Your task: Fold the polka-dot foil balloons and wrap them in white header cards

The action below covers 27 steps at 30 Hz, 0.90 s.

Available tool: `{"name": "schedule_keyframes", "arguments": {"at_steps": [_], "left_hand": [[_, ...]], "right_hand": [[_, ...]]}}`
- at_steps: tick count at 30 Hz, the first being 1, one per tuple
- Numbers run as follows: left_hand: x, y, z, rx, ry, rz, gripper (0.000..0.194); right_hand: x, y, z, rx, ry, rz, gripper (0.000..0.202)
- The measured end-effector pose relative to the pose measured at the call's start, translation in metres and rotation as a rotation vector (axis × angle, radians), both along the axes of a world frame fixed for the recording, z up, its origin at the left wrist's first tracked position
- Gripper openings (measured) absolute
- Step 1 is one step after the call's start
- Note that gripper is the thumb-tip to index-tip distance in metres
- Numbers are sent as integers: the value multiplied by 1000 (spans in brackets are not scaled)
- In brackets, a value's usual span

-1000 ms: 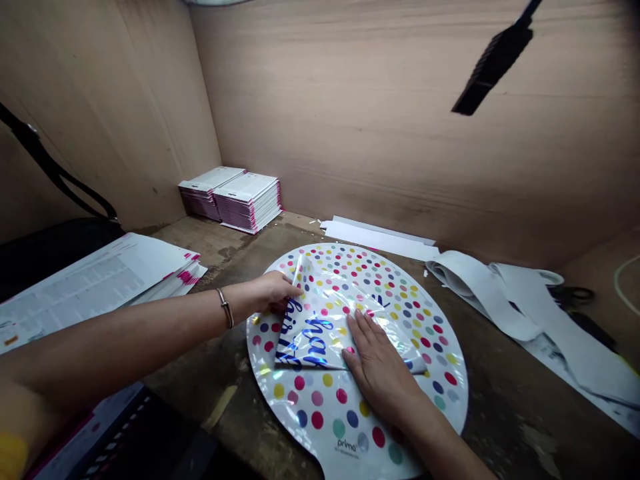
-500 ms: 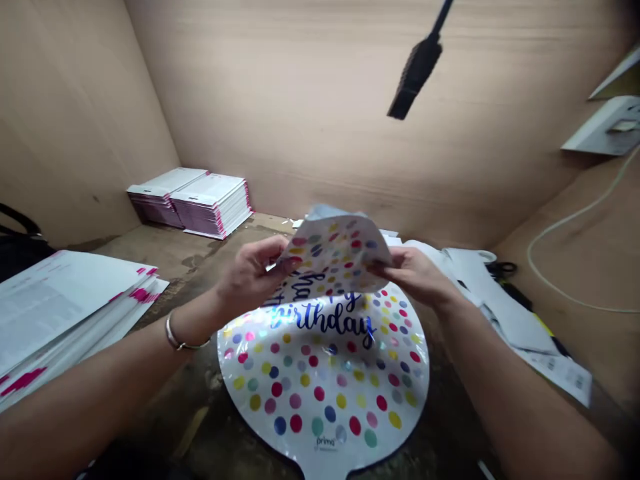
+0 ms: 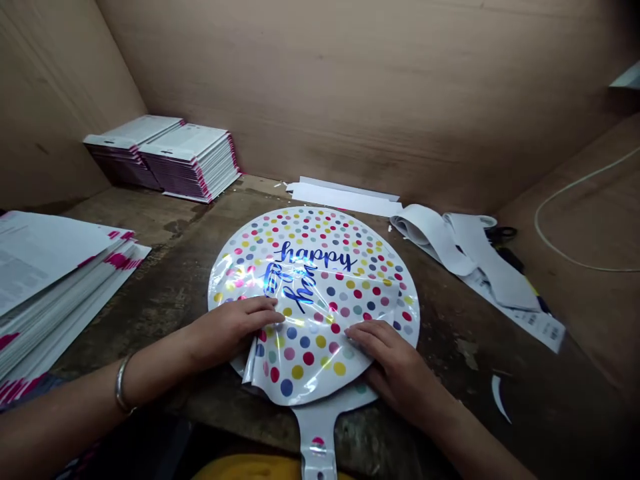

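A flat foil balloon [image 3: 320, 223], white with coloured dots and dark blue "happy" lettering, lies on the table with its tail [image 3: 318, 440] toward me. On top of it rests a folded balloon [image 3: 305, 353] in the same print, its lettering turned sideways. My left hand [image 3: 240, 327] lies on the folded one's left part, fingers stretched out. At its right side, the fingers of my right hand [image 3: 385, 347] rest flat on the foil; that thumb is mostly hidden.
Two stacks of white and pink printed cards [image 3: 190, 160] stand at the back left. More cards [image 3: 65, 267] are piled at the near left. A label strip [image 3: 465, 260] curls at right beside black-handled scissors [image 3: 503, 233]. White paper strips [image 3: 345, 193] lie by the back wall.
The folded balloon, held up between both hands before, now lies down on the flat one. Both hands have come lower and nearer, and the view has shifted.
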<state>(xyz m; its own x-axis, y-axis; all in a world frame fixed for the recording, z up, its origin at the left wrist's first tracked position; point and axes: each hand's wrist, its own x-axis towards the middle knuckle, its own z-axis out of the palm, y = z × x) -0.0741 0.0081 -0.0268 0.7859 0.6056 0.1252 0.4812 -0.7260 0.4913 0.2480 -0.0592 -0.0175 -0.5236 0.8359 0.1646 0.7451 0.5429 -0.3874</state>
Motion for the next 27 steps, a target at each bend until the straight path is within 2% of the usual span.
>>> {"name": "schedule_keyframes", "arguments": {"at_steps": [3, 5, 7, 11, 14, 17, 23, 27], "left_hand": [[-2, -3, 1, -39, -66, -2, 28], [-3, -6, 1, -44, -122, 50, 24], [-3, -8, 2, -39, -128, 167, 19], [3, -12, 6, -40, -47, 480, 15], [10, -12, 9, -44, 20, 612, 18], [16, -9, 12, -58, 79, 658, 16], [22, 0, 20, -140, 106, 723, 10], [25, -1, 21, -88, 145, 652, 17]], "right_hand": [[-4, 2, 4, -15, 44, -16, 39], [-4, 6, 7, -50, 88, -44, 33], [-4, 11, 9, -124, 122, -113, 27], [-9, 22, 13, -321, 123, -375, 26], [-15, 28, 15, -335, 52, -542, 30], [-20, 32, 17, -293, -7, -631, 32], [-23, 34, 20, -307, -230, -672, 35], [-28, 34, 18, -239, -397, -684, 32]]}}
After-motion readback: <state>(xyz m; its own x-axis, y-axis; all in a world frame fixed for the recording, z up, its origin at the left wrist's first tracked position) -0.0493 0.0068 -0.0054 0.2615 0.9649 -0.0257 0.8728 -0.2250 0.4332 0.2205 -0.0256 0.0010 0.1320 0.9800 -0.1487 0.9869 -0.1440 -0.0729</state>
